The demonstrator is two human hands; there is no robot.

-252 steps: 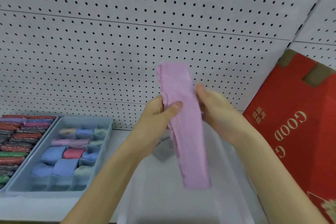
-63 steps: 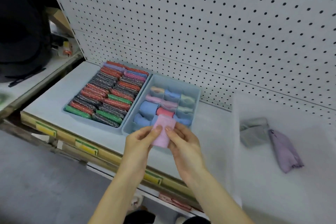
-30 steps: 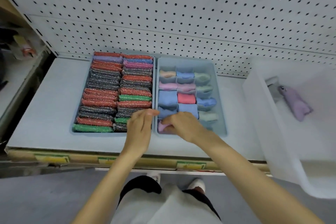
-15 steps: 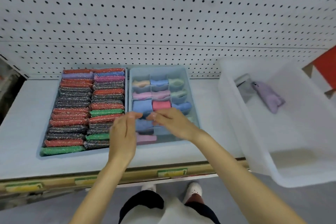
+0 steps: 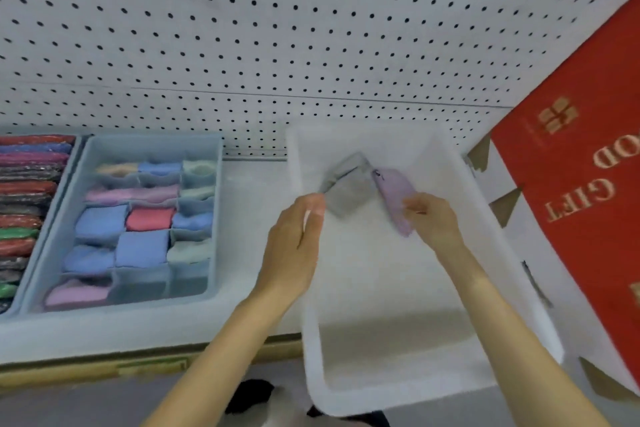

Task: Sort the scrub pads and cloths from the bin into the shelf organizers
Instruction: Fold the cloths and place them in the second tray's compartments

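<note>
I record the cloth organizer point(image 5: 156, 147) nearly full, with two items remaining in the white bin point(image 5: 398, 385): a grey cloth point(image 5: 349, 189) by my left hand point(image 5: 294, 246), its fingers point(image 5: 313, 210) straight and pressed together, and a lilac cloth point(image 5: 393, 189) under my right hand point(image 5: 434, 218), whose grip I cannot tell.

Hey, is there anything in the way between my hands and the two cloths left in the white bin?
Nothing visible. The white plastic bin is open-topped, the right hand pinches the lilac folded cloth, and the left hand reaches the edge of the grey folded cloth beside it.
</note>
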